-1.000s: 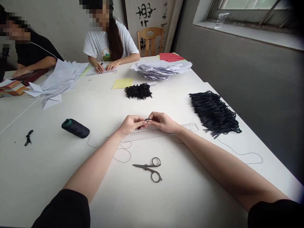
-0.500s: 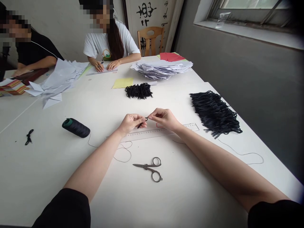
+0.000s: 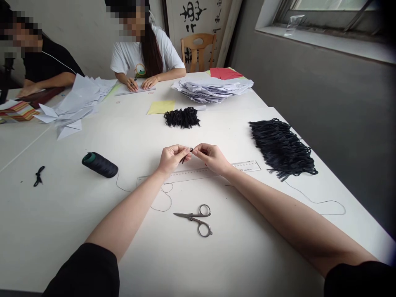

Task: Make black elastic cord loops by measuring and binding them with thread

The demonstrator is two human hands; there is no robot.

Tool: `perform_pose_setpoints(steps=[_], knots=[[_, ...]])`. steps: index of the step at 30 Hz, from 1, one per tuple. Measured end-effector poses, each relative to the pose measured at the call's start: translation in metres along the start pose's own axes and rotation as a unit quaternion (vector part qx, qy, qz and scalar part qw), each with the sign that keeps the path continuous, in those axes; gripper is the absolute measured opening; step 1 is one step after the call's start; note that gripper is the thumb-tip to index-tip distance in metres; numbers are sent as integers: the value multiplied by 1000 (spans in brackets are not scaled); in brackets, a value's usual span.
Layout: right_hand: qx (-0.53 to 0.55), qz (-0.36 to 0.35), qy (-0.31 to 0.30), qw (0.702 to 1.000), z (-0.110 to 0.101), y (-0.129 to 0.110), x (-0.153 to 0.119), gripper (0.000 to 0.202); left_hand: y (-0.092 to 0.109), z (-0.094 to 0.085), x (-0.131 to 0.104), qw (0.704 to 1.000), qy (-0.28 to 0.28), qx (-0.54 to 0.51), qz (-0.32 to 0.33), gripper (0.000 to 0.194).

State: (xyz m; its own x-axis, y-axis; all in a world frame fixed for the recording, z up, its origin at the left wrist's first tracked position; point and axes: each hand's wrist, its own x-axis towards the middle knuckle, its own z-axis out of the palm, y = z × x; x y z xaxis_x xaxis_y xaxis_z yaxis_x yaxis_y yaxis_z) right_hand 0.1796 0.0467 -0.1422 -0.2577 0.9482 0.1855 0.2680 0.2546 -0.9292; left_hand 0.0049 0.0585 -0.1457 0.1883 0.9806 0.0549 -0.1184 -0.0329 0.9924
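Observation:
A short black cord loop (image 3: 191, 149) is pinched between the thumb and fingers of my left hand (image 3: 172, 158), its tail pointing down below the fingers. My right hand (image 3: 213, 157) has thumb and forefinger pressed together at the loop's edge; any fine thread there is too small to make out. Both hands are above a clear ruler (image 3: 247, 166). Nearer to me lie metal scissors (image 3: 195, 217), their blades pointing left. On the left a spool of dark thread (image 3: 101, 165) rests on its side, and its thread (image 3: 170, 204) curls beneath my left forearm.
Black cord loops form a small pile (image 3: 182, 118) beyond my hands and a larger pile (image 3: 281, 148) at right. One knotted cord (image 3: 38, 176) lies far left. A paper stack (image 3: 213, 90), yellow paper (image 3: 161, 107) and two people occupy the far side of the white table (image 3: 148, 264).
My hands have risen slightly, and the right fingers have shifted a little at the loop. The whole view has moved slightly; the scissors and spool stay in place on the table.

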Motion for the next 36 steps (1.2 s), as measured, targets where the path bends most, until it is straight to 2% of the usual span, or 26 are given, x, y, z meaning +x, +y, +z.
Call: perform_pose_setpoints(steps=[4, 7, 9, 12, 14, 17, 26, 36], knots=[[-19, -10, 14, 1000, 3, 1, -1, 34, -4, 1, -1, 1000, 7, -2, 0, 35], [-59, -32, 71, 995, 7, 1, -4, 23, -5, 0, 0, 1000, 14, -2, 3, 35], [-133, -89, 141, 977, 10, 1, -7, 14, -6, -1, 0, 1000, 19, 0, 6, 36], [-252, -202, 206, 924, 14, 0, -11, 13, -7, 0, 0, 1000, 18, 5, 7, 37], [-290, -242, 213, 901, 17, 1, -12, 14, -7, 0, 0, 1000, 13, 8, 8, 38], [-326, -244, 216, 888, 18, 1, -12, 14, -7, 1, -1, 1000, 7, 11, 9, 39], [-321, -187, 197, 907, 18, 7, -10, 16, -7, 2, -3, 1000, -15, 14, 11, 38], [-352, -219, 172, 894, 14, 5, -11, 21, -6, 2, -4, 1000, -16, 17, 18, 40]])
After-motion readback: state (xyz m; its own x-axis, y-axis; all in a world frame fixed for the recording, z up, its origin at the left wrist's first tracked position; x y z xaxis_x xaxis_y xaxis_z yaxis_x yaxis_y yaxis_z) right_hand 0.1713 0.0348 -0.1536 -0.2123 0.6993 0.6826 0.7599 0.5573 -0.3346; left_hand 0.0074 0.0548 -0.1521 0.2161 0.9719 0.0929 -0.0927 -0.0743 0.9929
